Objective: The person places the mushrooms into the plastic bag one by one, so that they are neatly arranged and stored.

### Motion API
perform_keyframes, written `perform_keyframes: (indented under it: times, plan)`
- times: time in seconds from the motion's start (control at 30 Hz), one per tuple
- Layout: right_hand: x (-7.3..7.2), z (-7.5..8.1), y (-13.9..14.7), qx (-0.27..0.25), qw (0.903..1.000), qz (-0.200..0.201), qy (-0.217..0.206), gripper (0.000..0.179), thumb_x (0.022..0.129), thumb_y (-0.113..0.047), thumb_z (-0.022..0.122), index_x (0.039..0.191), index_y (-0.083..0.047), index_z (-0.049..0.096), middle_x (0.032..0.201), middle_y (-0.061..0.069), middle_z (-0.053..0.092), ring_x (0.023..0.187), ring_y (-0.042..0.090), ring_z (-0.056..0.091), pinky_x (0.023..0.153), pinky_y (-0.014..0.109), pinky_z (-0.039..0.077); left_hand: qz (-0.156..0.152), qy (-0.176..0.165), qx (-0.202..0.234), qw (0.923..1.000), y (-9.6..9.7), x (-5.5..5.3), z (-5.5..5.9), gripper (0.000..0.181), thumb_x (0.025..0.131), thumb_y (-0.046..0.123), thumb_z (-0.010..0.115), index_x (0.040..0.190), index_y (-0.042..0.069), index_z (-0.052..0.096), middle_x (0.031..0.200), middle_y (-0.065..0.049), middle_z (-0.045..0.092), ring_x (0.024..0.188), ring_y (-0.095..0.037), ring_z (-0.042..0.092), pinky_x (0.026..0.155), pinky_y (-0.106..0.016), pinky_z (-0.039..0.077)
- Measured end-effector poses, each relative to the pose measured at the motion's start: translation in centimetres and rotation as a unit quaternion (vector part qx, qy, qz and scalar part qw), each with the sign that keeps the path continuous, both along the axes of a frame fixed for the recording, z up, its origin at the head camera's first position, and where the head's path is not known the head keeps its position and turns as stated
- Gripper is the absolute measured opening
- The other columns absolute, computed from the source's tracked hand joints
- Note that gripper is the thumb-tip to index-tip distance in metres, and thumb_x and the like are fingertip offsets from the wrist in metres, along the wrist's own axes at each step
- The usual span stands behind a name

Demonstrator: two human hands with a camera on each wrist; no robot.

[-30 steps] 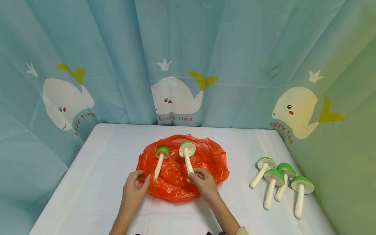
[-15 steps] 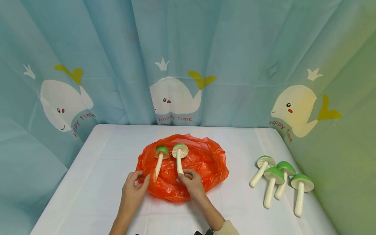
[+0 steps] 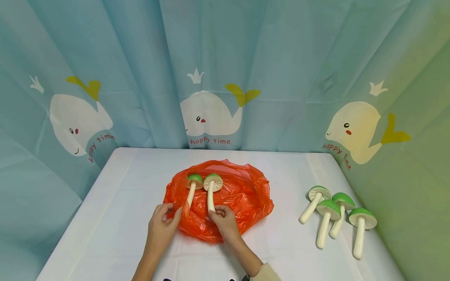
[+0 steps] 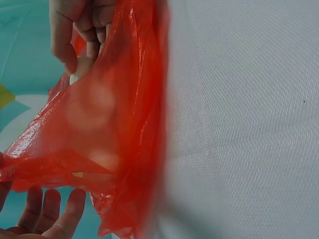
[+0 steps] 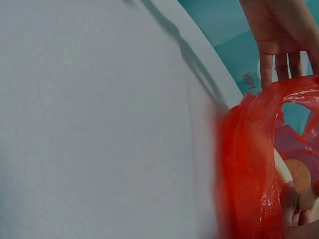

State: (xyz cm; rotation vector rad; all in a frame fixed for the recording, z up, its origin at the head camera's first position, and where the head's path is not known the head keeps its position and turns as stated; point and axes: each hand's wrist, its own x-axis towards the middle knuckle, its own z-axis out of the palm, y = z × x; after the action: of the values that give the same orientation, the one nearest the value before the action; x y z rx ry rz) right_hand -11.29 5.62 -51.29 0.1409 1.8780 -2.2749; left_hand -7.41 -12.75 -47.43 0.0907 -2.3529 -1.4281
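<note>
A red plastic bag (image 3: 246, 195) lies spread open on the table. My left hand (image 3: 159, 228) pinches its left rim between thumb and fingers; in the left wrist view the fingers (image 4: 75, 206) show below the thin film. My right hand (image 3: 225, 224) is inside the bag's mouth and pinches the lower stem of a toy mushroom (image 3: 212, 183), cap pointing away. Close to its left, a second green-capped toy mushroom (image 3: 194, 181) lies in the bag, its stem end hidden by the bag's fold. Through the film, the left wrist view shows pale shapes only dimly.
Several more toy mushrooms (image 3: 328, 210) with green caps lie grouped at the table's right side. The white table (image 3: 140, 175) meets a blue curtain (image 3: 281, 58) printed with whales behind it and a greenish one at the right.
My right hand has moved left with the toy mushroom, bringing it beside the other one in the bag. My left hand has stayed at the bag's rim.
</note>
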Motion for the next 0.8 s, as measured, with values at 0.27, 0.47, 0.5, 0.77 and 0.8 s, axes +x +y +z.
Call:
perform_keyframes:
  times: [0.27,0.47,0.5,0.77,0.8]
  plan:
    - [0.1,-0.5,0.1,0.085,0.9963,0.001,0.01,0.03,0.086,-0.009,0.067,0.104,0.011,0.054,0.085,0.009,0.059,0.076,0.021,0.063,0.068,0.028,0.055,0.003,-0.004,-0.001,1.0,0.0,-0.1,-0.1,0.016,0.085,0.004,0.068,0.097,-0.004,0.062,0.095,-0.01,0.054,0.088,-0.023,0.057,0.071,-0.035,0.055]
    - [0.7,-0.1,0.2,0.21,0.9746,0.002,0.079,0.028,0.083,-0.013,0.072,0.099,0.006,0.059,0.08,0.004,0.058,0.071,0.013,0.054,0.059,0.02,0.049,0.004,0.0,-0.004,1.0,0.2,-0.1,-0.1,0.017,0.083,0.003,0.069,0.097,-0.005,0.062,0.095,-0.01,0.055,0.086,-0.022,0.057,0.071,-0.034,0.055]
    - [0.8,-0.1,0.2,0.229,0.9691,0.006,0.092,0.027,0.082,-0.011,0.072,0.099,0.006,0.059,0.079,0.004,0.057,0.07,0.013,0.054,0.058,0.019,0.048,0.004,0.001,-0.004,1.0,0.2,-0.1,-0.1,0.018,0.083,0.003,0.069,0.097,-0.005,0.062,0.095,-0.011,0.055,0.087,-0.022,0.057,0.071,-0.035,0.055]
    - [1.2,0.6,0.7,0.309,0.9365,0.004,0.165,0.027,0.081,-0.005,0.073,0.101,0.004,0.058,0.083,0.006,0.056,0.07,0.013,0.052,0.059,0.021,0.047,0.008,-0.011,-0.012,0.9998,0.2,0.1,0.0,0.021,0.086,0.007,0.067,0.1,-0.006,0.061,0.099,-0.013,0.055,0.092,-0.025,0.057,0.073,-0.038,0.055]
    - [1.2,0.8,0.9,0.307,0.9354,-0.009,0.175,0.027,0.081,-0.006,0.072,0.101,0.004,0.058,0.084,0.007,0.057,0.071,0.013,0.053,0.059,0.021,0.048,0.007,-0.011,-0.012,0.9998,0.2,0.1,0.1,0.021,0.086,0.008,0.067,0.1,-0.006,0.06,0.099,-0.013,0.055,0.092,-0.026,0.057,0.073,-0.038,0.055]
